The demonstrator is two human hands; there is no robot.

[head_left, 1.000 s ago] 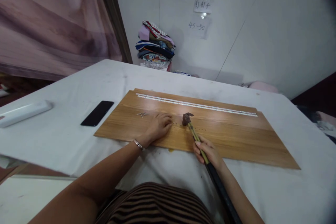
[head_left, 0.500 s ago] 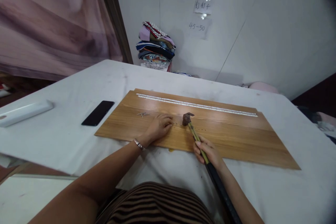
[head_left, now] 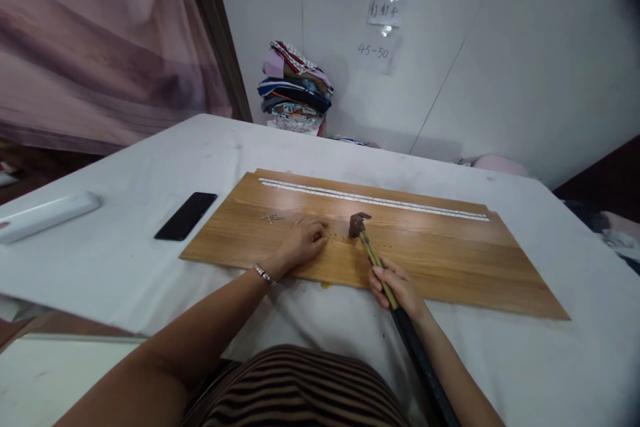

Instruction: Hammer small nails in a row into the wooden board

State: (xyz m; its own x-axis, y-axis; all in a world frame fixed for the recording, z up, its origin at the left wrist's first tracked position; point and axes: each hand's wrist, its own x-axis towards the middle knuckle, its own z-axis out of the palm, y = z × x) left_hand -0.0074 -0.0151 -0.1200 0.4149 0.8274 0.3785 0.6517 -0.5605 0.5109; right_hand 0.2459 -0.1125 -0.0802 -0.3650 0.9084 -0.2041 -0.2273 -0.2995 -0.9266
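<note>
My right hand (head_left: pixel 396 288) is wrapped around the handle of a claw hammer (head_left: pixel 371 250). The hammer's rusty brown head is over the middle of a wood-grain board (head_left: pixel 465 267), and its yellow and black handle runs back toward my body. To its left, my left hand (head_left: pixel 305 240) rests on the board with the fingers curled together. What they pinch, if anything, is too small to make out. Small dark dots, perhaps nail heads, form a row (head_left: pixel 384 246) between the left fingertips and the area right of the hammer. Several loose nails (head_left: pixel 273 218) lie left of my left hand.
Two white printed strips (head_left: pixel 373 199) run along the board's far side. A black phone (head_left: pixel 186 216) and a white rounded object (head_left: pixel 47 215) lie to the left on the white-covered table (head_left: pixel 115 267). Folded clothes (head_left: pixel 296 90) are stacked by the wall.
The hammer head has shifted very slightly to the right and up. My left hand keeps its place on the board, and the view has moved a touch.
</note>
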